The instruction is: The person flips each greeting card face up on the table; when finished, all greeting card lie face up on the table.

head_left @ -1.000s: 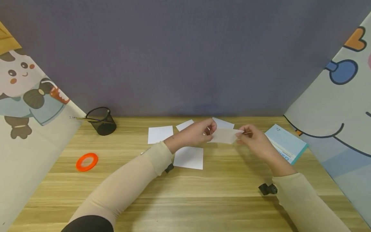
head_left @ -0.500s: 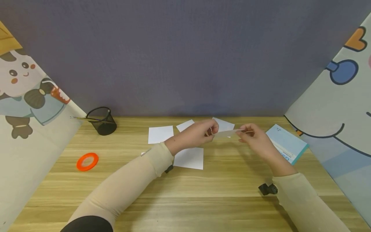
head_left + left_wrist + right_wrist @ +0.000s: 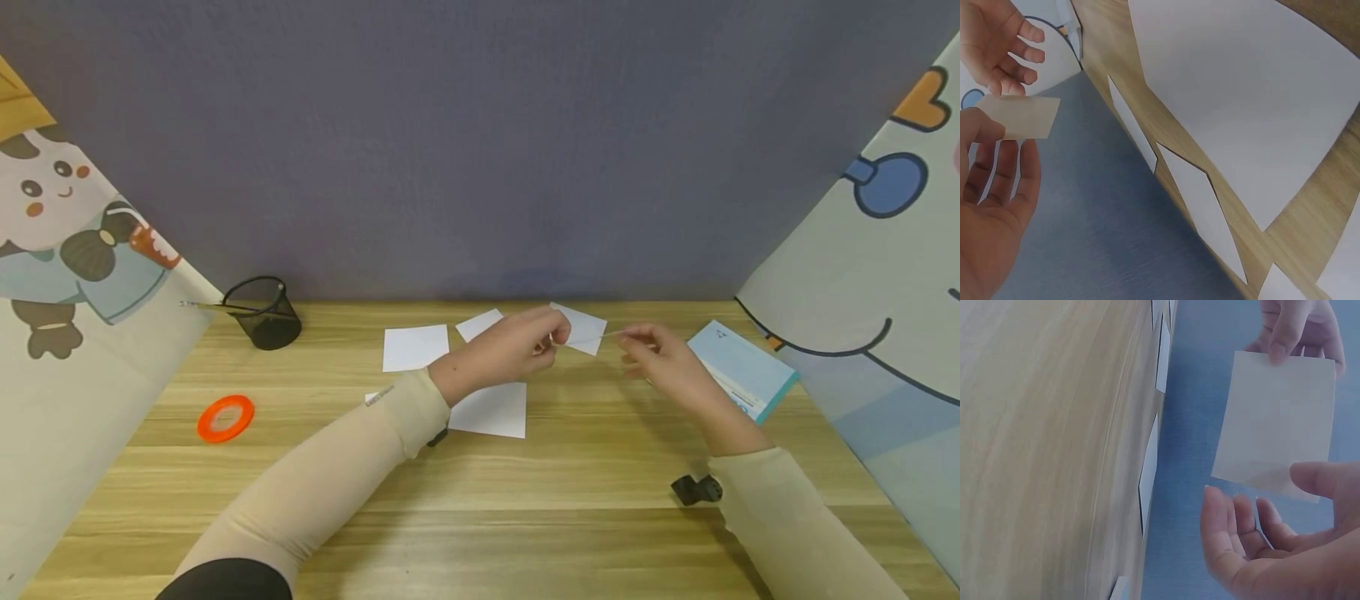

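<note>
A small, pale, translucent sheet [image 3: 1279, 422] hangs in the air above the wooden table [image 3: 570, 492]. My left hand [image 3: 551, 340] pinches one edge of it between thumb and fingers. In the left wrist view the sheet [image 3: 1022, 117] sticks out from under my thumb. From the head view it is edge-on, a thin line between the hands. My right hand [image 3: 637, 340] is at the sheet's other end with fingers relaxed and spread. Its thumb [image 3: 1322, 481] lies by the near corner without pinching.
Several white paper squares [image 3: 415, 347] lie on the table under and behind the hands. A black mesh cup [image 3: 262, 312] stands back left, with an orange tape ring [image 3: 225, 418] nearer. A blue-edged booklet [image 3: 738, 371] lies right. A black clip [image 3: 693, 489] sits by my right sleeve.
The sheet has tipped from facing the head camera to edge-on. My right hand has loosened its pinch and its fingers have spread. The left hand keeps its hold.
</note>
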`<state>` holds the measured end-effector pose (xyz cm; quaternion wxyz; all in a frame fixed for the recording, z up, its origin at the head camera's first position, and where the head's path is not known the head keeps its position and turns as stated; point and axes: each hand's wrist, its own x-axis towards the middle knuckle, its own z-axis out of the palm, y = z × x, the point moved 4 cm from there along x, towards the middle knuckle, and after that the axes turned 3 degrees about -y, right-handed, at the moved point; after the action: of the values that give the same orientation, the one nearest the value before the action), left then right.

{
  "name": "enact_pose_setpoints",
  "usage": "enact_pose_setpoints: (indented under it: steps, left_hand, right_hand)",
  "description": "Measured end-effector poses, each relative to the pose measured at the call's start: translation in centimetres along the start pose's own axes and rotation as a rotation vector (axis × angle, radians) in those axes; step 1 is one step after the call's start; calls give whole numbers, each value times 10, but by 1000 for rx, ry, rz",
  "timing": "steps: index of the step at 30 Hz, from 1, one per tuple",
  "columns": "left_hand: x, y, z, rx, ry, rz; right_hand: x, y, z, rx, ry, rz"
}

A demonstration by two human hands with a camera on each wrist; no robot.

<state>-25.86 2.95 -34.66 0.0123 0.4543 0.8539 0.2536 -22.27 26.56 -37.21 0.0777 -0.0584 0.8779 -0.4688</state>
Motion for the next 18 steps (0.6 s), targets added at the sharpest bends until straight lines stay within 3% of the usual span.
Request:
enact_pose_setpoints:
  steps: [10, 18]
  left_hand:
    - [-2, 3, -2, 110, 21, 58]
    - [-4, 3, -1, 138, 22, 107]
  right_hand:
    - [2, 7, 2, 95, -69, 13]
    - [2, 13, 0, 270, -150, 5]
